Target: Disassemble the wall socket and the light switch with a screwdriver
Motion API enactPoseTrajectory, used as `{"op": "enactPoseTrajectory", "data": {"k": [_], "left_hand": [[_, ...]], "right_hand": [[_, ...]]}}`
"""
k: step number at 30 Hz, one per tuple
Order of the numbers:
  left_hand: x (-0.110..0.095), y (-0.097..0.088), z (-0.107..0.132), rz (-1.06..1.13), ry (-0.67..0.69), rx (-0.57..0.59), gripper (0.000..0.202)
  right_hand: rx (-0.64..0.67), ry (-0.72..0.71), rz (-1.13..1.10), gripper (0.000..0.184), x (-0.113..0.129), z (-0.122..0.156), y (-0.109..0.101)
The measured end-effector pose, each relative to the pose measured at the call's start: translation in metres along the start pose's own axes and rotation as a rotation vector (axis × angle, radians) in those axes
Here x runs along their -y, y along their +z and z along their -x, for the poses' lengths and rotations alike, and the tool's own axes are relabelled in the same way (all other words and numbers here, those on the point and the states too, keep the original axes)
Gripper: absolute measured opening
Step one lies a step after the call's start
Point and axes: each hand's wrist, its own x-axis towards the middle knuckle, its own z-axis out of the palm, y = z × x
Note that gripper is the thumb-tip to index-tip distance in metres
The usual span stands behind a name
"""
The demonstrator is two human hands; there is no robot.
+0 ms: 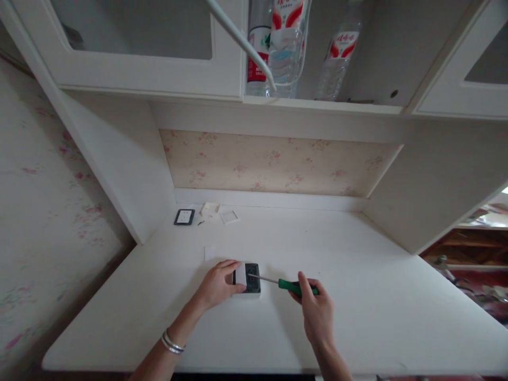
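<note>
Dark-faced box (252, 284) x1: on white desk (369, 307), near front | left hand (217, 284): thumb and fingers pinching box's left part, hiding that edge | right hand (317, 306): fingers curled round green screwdriver (286, 285) x1, tip seemingly on box face, contact unclear | bottles (288, 55): at least 3, tops cut off

Everything is looking dim, but a white patch (505, 191) is glowing at the right edge. Soft shadows (282, 312) are falling on the desk (381, 312), left of the left hand (216, 283) and right hand (318, 307). The cupboards (151, 75) are stretching near the edges, and the right-side clutter (490, 291) is looking blurry.
</note>
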Motion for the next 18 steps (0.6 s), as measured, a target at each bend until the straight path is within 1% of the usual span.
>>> {"op": "enactPoseTrajectory", "data": {"k": [4,6,9,13,15,18], "left_hand": [[0.016,-0.002,-0.004,-0.021,-0.064,-0.183,0.054],[0.027,-0.006,-0.009,-0.082,-0.081,-0.218,0.053],[0.039,-0.014,-0.024,-0.249,-0.084,-0.201,0.049],[0.045,-0.022,-0.058,-0.460,-0.127,-0.136,0.044],[0.048,-0.023,-0.078,-0.493,-0.139,-0.094,0.041],[0.053,-0.023,-0.104,-0.490,-0.151,-0.067,0.041]], "right_hand": [[-0.041,-0.001,-0.042,0.034,0.006,-0.002,-0.008],[-0.049,0.012,-0.064,0.033,0.003,0.000,-0.013],[-0.053,0.039,-0.088,0.033,-0.005,0.003,-0.018],[-0.053,0.075,-0.101,0.033,-0.014,0.005,-0.020],[-0.044,0.088,-0.111,0.033,-0.017,0.006,-0.021],[-0.016,0.113,-0.131,0.032,-0.021,0.007,-0.022]]}}
